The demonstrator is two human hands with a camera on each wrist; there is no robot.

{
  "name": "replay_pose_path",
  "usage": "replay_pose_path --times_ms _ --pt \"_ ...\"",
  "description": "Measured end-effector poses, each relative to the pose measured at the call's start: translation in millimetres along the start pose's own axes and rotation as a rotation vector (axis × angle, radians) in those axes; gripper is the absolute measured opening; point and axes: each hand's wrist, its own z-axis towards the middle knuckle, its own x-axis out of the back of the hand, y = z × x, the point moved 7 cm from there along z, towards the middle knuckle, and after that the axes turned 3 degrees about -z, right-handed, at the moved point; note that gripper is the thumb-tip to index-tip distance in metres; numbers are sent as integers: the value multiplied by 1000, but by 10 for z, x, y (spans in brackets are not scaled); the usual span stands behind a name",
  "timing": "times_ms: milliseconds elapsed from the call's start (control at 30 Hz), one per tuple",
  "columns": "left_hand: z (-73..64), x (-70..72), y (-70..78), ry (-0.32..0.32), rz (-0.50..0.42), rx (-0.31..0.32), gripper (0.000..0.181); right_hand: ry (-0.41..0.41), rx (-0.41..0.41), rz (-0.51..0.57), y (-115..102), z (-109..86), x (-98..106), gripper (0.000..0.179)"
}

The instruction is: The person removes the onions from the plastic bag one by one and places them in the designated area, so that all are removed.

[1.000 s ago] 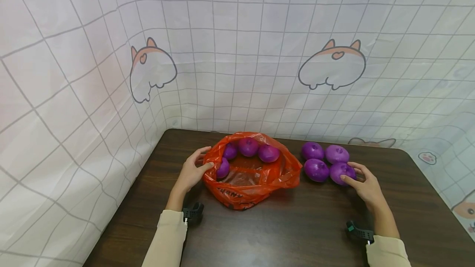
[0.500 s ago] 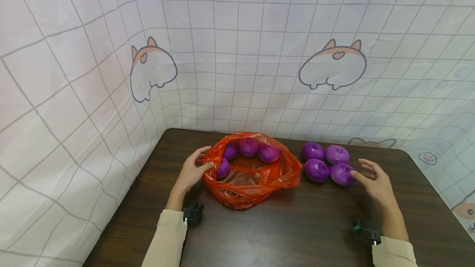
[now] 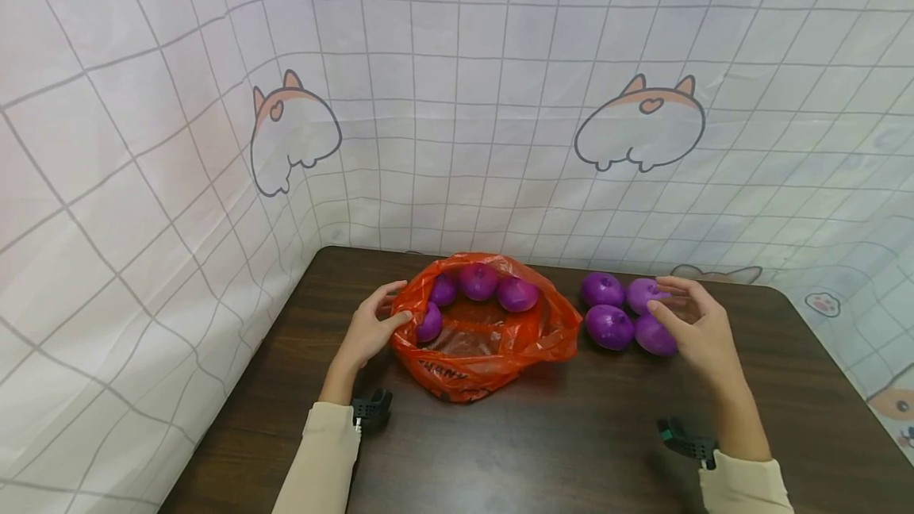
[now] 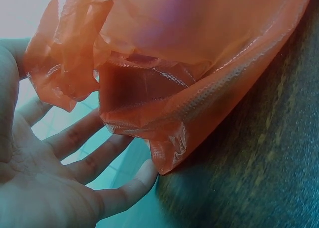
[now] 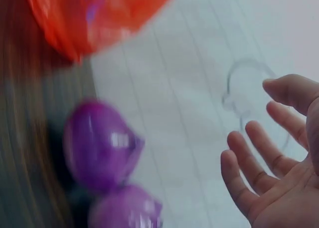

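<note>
A red plastic bag [image 3: 457, 375] lies on the table with its mouth spread, and several purple onions [image 3: 478, 282] show inside. At its left side my left hand [image 3: 370, 333] pinches the rim, thumb over the inside and fingers outside. In the left wrist view those fingers [image 4: 87, 168] are spread along the thin film. To the bag's right, more purple onions [image 3: 609, 327] sit in a close group. My right hand [image 3: 703, 333] hovers over the right-hand ones, partly covering them. Its fingers [image 5: 256, 173] are loosely extended and hold nothing in the right wrist view.
The dark wooden table [image 3: 535, 450] reaches back to a white grid-patterned cloth [image 3: 464, 125] printed with cartoon animals. That cloth also hangs along the left and right sides. Black straps [image 3: 687, 444] sit on both wrists.
My right hand has let go of the near right onion, drawn back to the right, then moved left and up over the group. The left hand and the bag stay put.
</note>
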Motion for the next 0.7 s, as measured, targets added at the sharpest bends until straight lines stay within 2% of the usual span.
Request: replay_pose_path --times_ms 200,367,467,700 --pt "6 -11 5 -3 2 -5 55 -65 109 107 -445 -18 -416 38" --pt "8 -17 -10 -4 0 -1 54 -154 192 159 -688 -60 -841 34" --pt "11 -20 -16 -3 -4 -4 54 -215 208 181 -779 -96 -1084 35" --pt "1 -18 -25 -1 7 -1 53 -340 183 187 -926 -127 -1581 40"
